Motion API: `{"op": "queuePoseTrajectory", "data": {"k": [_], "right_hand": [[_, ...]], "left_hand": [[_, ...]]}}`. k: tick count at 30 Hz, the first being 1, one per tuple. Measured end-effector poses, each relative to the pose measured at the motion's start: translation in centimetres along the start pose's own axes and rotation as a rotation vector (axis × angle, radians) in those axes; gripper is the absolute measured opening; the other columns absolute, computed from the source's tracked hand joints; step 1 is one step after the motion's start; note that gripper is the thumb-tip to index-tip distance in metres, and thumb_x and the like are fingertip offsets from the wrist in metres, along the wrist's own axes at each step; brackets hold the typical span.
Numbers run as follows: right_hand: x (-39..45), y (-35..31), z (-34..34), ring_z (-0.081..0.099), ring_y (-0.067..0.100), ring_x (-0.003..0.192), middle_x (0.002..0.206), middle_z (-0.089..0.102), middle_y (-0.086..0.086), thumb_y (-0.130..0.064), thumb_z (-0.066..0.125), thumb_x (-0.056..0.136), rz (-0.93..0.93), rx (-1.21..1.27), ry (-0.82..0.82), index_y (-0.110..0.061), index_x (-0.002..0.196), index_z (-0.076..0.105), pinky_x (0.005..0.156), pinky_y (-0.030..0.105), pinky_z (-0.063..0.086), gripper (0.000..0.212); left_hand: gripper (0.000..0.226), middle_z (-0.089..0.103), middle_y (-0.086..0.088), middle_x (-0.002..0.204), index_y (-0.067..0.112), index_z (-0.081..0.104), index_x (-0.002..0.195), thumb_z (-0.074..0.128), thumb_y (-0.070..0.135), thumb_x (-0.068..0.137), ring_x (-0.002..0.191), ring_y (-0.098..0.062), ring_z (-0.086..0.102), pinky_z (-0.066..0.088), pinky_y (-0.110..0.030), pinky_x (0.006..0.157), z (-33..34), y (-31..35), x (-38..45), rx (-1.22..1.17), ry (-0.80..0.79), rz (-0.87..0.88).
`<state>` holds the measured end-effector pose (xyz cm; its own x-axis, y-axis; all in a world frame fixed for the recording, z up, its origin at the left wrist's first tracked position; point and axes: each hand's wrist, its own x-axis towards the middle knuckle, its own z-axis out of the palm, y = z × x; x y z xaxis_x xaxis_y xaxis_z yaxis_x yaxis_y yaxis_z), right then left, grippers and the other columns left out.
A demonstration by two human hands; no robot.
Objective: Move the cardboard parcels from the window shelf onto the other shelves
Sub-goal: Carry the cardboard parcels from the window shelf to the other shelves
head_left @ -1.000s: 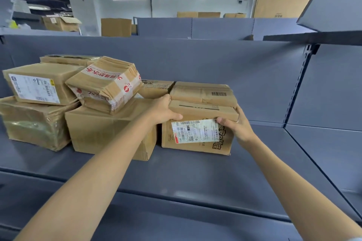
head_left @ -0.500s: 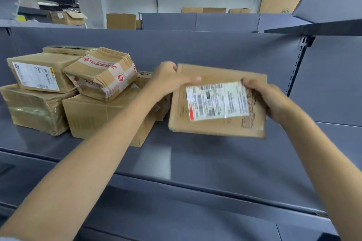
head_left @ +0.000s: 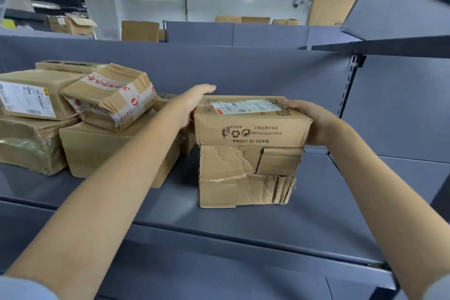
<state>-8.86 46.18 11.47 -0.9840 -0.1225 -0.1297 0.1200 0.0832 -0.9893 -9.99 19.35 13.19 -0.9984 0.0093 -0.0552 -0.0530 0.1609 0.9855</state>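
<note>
A cardboard parcel with a white label [head_left: 253, 126] lies flat, label up, on top of a crumpled parcel [head_left: 243, 178] on the grey shelf [head_left: 243, 229]. My right hand [head_left: 314, 122] grips the labelled parcel's right end, thumb on top. My left hand [head_left: 192, 102] is at its back left corner with the fingers stretched out; it is slightly blurred, and I cannot tell whether it touches the parcel.
To the left a pile of several parcels stands on the same shelf: a large plain box [head_left: 109, 151], a taped one with red print [head_left: 109, 97] leaning on it, and a labelled box [head_left: 29, 97] over a wrapped one [head_left: 26, 143]. A shelf upright [head_left: 348, 85] rises on the right.
The labelled parcel was lifted off the shelf with its label facing me, then turned flat and set on the crumpled parcel. My left hand has let go and opened.
</note>
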Motion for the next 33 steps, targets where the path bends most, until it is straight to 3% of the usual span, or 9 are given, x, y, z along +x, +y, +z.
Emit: {"op": "queuePoseTrajectory", "data": {"k": [3, 7, 10, 14, 20, 23, 26, 29, 33], "right_hand": [[-0.8, 1.2, -0.3, 0.054, 0.033, 0.101, 0.113, 0.059, 0.015, -0.058, 0.074, 0.059, -0.079, 0.145, -0.013, -0.012, 0.121, 0.065, 0.085, 0.038, 0.043, 0.077], [-1.6, 2.7, 0.8, 0.067, 0.017, 0.077, 0.088, 0.072, 0.000, -0.040, 0.053, 0.084, -0.175, 0.247, -0.028, -0.020, 0.101, 0.066, 0.072, 0.030, 0.048, 0.029], [-1.7, 2.8, 1.5, 0.067, 0.015, 0.077, 0.084, 0.073, -0.003, -0.038, 0.046, 0.091, -0.173, 0.267, 0.022, -0.022, 0.099, 0.066, 0.070, 0.029, 0.049, 0.027], [-2.0, 2.6, 1.8, 0.064, 0.022, 0.101, 0.113, 0.069, 0.003, -0.045, 0.044, 0.091, -0.187, 0.292, 0.072, -0.019, 0.122, 0.061, 0.079, 0.034, 0.049, 0.044], [-3.5, 1.9, 2.8, 0.069, 0.008, 0.071, 0.083, 0.073, -0.006, -0.043, 0.039, 0.094, -0.282, 0.300, 0.105, -0.020, 0.089, 0.066, 0.062, 0.021, 0.047, 0.036], [-4.0, 0.1, 2.9, 0.054, 0.011, 0.110, 0.129, 0.054, 0.000, -0.044, 0.050, 0.090, -0.359, 0.082, 0.379, -0.020, 0.122, 0.054, 0.086, 0.023, 0.036, 0.040], [-4.7, -3.8, 5.1, 0.041, 0.014, 0.127, 0.144, 0.043, -0.002, -0.043, 0.052, 0.091, -0.568, -0.285, 0.545, -0.021, 0.139, 0.044, 0.101, 0.032, 0.036, 0.053], [-4.8, -8.0, 10.7, 0.043, 0.017, 0.130, 0.143, 0.044, -0.001, -0.048, 0.061, 0.082, -0.712, -0.499, 0.435, -0.020, 0.140, 0.044, 0.107, 0.034, 0.036, 0.066], [-3.1, -10.9, 21.0, 0.045, 0.014, 0.119, 0.146, 0.039, 0.004, -0.045, 0.065, 0.083, -0.664, -0.719, 0.091, -0.011, 0.145, 0.031, 0.085, 0.025, 0.035, 0.078]], "left_hand": [[0.052, 0.071, -0.009, 0.103, 0.016, 0.065, 0.107, 0.059, 0.058, 0.078, 0.090, -0.025, 0.068, 0.052, -0.039, 0.086, -0.1, -1.4, -1.1, -0.212, -0.043, -0.001], [0.036, 0.073, -0.004, 0.085, 0.020, 0.068, 0.092, 0.048, 0.050, 0.089, 0.077, -0.020, 0.069, 0.051, -0.032, 0.072, 1.1, -3.4, -2.7, -0.352, -0.079, 0.080], [0.038, 0.072, -0.004, 0.087, 0.020, 0.067, 0.091, 0.044, 0.050, 0.092, 0.079, -0.020, 0.068, 0.051, -0.034, 0.076, 1.4, -3.1, -3.3, -0.394, -0.055, 0.095], [0.040, 0.056, 0.002, 0.119, 0.017, 0.052, 0.123, 0.047, 0.045, 0.094, 0.113, -0.016, 0.052, 0.040, -0.042, 0.104, -1.4, -2.6, -3.0, -0.055, 0.314, 0.299], [0.052, 0.046, -0.005, 0.135, 0.016, 0.046, 0.131, 0.063, 0.029, 0.083, 0.125, -0.020, 0.043, 0.035, -0.032, 0.098, -11.1, -1.8, -4.1, 0.503, 0.723, 0.437], [0.050, 0.041, -0.009, 0.137, 0.016, 0.045, 0.131, 0.062, 0.026, 0.085, 0.129, -0.025, 0.035, 0.031, -0.038, 0.103, -15.1, -3.2, -4.4, 0.625, 0.729, 0.351], [0.048, 0.040, -0.010, 0.138, 0.016, 0.045, 0.130, 0.060, 0.026, 0.086, 0.130, -0.026, 0.033, 0.031, -0.040, 0.103, -17.7, -4.3, -4.9, 0.646, 0.747, 0.321], [0.050, 0.041, -0.010, 0.137, 0.013, 0.043, 0.132, 0.060, 0.028, 0.087, 0.128, -0.025, 0.036, 0.031, -0.036, 0.101, -19.3, -5.1, -4.7, 0.605, 0.750, 0.307], [0.056, 0.045, -0.005, 0.133, 0.018, 0.041, 0.133, 0.062, 0.035, 0.084, 0.120, -0.023, 0.045, 0.038, -0.035, 0.095, -21.0, -5.4, -4.2, 0.449, 0.714, 0.241]]}}
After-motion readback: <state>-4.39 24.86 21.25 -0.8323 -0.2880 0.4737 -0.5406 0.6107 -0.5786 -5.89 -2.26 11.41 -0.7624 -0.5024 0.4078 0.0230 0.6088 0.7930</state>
